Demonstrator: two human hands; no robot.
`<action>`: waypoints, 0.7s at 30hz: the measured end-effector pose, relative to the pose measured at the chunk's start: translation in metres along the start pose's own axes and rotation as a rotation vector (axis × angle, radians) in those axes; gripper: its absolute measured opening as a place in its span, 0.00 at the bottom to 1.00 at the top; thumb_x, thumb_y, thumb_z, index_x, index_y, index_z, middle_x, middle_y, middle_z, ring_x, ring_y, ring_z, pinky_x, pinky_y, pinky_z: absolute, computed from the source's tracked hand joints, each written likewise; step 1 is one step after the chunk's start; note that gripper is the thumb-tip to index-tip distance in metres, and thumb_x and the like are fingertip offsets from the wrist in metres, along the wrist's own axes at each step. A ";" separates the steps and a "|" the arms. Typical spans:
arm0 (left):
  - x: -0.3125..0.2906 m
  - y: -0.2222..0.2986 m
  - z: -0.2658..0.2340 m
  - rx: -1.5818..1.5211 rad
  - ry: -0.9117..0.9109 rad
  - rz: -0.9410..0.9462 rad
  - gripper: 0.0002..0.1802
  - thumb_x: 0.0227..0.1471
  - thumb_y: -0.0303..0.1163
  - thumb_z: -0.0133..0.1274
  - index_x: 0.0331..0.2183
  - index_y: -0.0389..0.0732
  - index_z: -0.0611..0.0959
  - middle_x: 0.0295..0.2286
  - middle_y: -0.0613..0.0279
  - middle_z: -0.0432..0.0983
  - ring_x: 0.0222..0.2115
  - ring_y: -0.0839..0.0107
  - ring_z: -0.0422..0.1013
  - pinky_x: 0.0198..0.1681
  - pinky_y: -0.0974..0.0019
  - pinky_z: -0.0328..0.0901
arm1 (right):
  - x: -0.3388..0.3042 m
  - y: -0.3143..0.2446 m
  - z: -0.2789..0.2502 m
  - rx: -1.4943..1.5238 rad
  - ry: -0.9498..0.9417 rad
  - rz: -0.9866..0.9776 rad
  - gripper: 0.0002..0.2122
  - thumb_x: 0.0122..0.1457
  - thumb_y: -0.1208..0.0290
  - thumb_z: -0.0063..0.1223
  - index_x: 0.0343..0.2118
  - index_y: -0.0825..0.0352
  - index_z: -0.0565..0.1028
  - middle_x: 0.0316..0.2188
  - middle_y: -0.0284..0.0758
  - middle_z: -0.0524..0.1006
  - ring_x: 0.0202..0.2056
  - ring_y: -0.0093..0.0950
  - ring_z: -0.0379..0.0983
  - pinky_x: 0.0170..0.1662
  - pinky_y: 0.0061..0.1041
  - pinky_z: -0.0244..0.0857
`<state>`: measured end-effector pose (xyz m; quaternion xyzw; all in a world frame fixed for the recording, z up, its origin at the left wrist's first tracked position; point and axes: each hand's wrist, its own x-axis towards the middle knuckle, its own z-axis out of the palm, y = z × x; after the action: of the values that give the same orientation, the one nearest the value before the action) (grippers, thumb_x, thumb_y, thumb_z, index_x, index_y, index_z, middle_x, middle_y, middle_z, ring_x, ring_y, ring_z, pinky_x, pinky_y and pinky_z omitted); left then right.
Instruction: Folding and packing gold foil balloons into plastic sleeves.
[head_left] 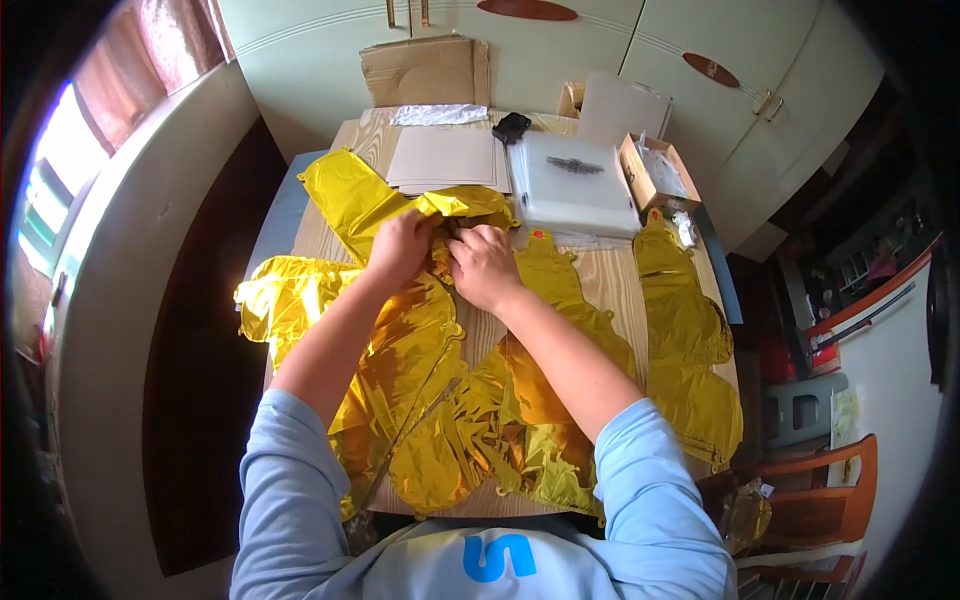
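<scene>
Several flat gold foil balloons lie spread and overlapping over the wooden table. My left hand (402, 247) and my right hand (485, 266) are close together near the table's middle, both closed on the crumpled part of a gold foil balloon (345, 195) that stretches to the far left. What exactly the fingertips pinch is hidden by the hands. Under my forearms lies another gold foil balloon (405, 340), with shiny orange reflections. A separate foil balloon (685, 340) rests flat along the table's right side.
Behind my hands are a stack of clear plastic bags (570, 190), pale card sheets (447, 158), a small black item (511, 127) and a cardboard box (660, 172) holding clear plastic. A cardboard piece (425, 72) leans on the cabinet (560, 50). At right stands a wooden chair (850, 490).
</scene>
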<state>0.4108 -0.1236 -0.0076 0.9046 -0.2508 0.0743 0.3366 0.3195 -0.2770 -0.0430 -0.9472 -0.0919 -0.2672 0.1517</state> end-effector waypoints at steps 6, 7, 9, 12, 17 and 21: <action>0.054 -0.043 -0.017 -0.232 0.188 0.013 0.17 0.58 0.39 0.53 0.33 0.33 0.82 0.26 0.41 0.79 0.29 0.47 0.76 0.34 0.52 0.68 | 0.007 -0.017 -0.013 -0.040 -0.342 0.155 0.17 0.63 0.60 0.49 0.48 0.64 0.78 0.49 0.44 0.75 0.57 0.44 0.65 0.71 0.51 0.34; 0.065 -0.070 -0.024 -0.349 0.286 0.040 0.17 0.58 0.40 0.54 0.32 0.33 0.82 0.23 0.45 0.79 0.24 0.53 0.76 0.31 0.55 0.68 | 0.014 -0.027 -0.017 -0.038 -0.398 0.160 0.18 0.63 0.58 0.48 0.48 0.64 0.77 0.49 0.45 0.75 0.57 0.44 0.65 0.71 0.52 0.32; 0.085 -0.072 -0.042 -0.377 0.325 -0.081 0.17 0.59 0.41 0.54 0.30 0.34 0.81 0.17 0.56 0.74 0.19 0.70 0.69 0.26 0.61 0.64 | 0.017 -0.023 -0.021 -0.076 -0.463 0.215 0.19 0.65 0.54 0.47 0.48 0.66 0.77 0.48 0.45 0.75 0.56 0.45 0.65 0.70 0.53 0.34; 0.109 -0.077 -0.076 -0.425 0.447 -0.075 0.17 0.58 0.40 0.56 0.29 0.33 0.81 0.17 0.58 0.74 0.19 0.73 0.68 0.26 0.61 0.65 | 0.033 -0.020 -0.023 -0.090 -0.442 0.213 0.19 0.64 0.54 0.48 0.48 0.64 0.77 0.48 0.44 0.76 0.56 0.46 0.66 0.69 0.49 0.40; 0.121 -0.059 -0.115 -0.085 0.467 -0.013 0.17 0.58 0.41 0.53 0.32 0.34 0.81 0.25 0.48 0.80 0.29 0.58 0.78 0.36 0.58 0.69 | 0.048 -0.009 0.000 0.029 -0.239 0.177 0.23 0.63 0.55 0.50 0.60 0.55 0.71 0.61 0.47 0.67 0.63 0.47 0.60 0.67 0.39 0.52; 0.145 -0.078 -0.206 -0.167 0.616 -0.328 0.17 0.59 0.43 0.51 0.33 0.38 0.84 0.28 0.48 0.82 0.31 0.56 0.78 0.39 0.57 0.71 | 0.058 -0.019 -0.007 -0.116 -0.751 0.308 0.29 0.67 0.51 0.44 0.70 0.45 0.55 0.71 0.40 0.50 0.69 0.49 0.47 0.68 0.58 0.44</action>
<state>0.5828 0.0016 0.1486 0.8375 0.0057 0.2677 0.4764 0.3599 -0.2558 -0.0023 -0.9885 0.0171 0.1181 0.0925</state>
